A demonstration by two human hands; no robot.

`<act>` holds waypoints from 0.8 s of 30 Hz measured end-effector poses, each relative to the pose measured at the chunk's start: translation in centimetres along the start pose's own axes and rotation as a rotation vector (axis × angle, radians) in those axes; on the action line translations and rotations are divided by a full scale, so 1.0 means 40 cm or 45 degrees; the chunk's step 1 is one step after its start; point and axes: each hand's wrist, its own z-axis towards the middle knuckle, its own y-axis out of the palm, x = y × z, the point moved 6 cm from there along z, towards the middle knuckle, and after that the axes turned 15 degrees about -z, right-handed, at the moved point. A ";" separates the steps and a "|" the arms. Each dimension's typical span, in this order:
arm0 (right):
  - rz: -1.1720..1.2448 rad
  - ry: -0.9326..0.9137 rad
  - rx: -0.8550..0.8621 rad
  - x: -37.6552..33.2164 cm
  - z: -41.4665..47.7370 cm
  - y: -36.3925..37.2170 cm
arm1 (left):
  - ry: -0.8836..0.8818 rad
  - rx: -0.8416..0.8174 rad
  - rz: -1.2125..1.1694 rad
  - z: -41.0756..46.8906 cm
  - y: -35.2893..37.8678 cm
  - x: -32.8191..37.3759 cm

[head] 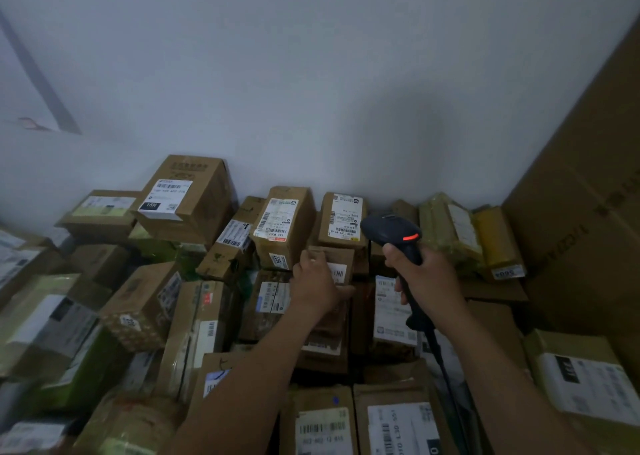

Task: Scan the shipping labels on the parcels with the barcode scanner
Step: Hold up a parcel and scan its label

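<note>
Fingers of the left hand (315,283) curl round a small parcel (332,254) mid-pile, those of the right hand (429,278) round the barcode scanner (391,229) beside it; crowded neighbouring labels (275,219) risk a wrong read

Light is dim and flat, with a cool blue-grey cast over the wall (311,74). A broad, soft shadow darkens the wall right of centre, above the barcode scanner (398,233), whose orange-red lamp is the one vivid glow. The white shipping labels (275,220) are the lightest patches, without glare. Wide-angle distortion bends the parcels (45,333) at the left and bottom edges, where detail smears into blur. The centre is sharper, though grainy.
</note>
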 end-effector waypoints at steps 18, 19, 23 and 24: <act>-0.260 -0.021 -0.234 -0.081 -0.362 0.098 | -0.340 0.075 0.125 -0.423 -0.186 -0.281; -0.272 -0.010 -0.244 -0.076 -0.382 0.114 | -0.375 0.038 0.147 -0.437 -0.177 -0.294; -0.299 0.042 -0.210 -0.061 -0.449 0.157 | -0.415 -0.047 0.160 -0.459 -0.149 -0.317; -0.300 0.052 -0.200 -0.056 -0.461 0.162 | -0.403 -0.045 0.162 -0.459 -0.150 -0.314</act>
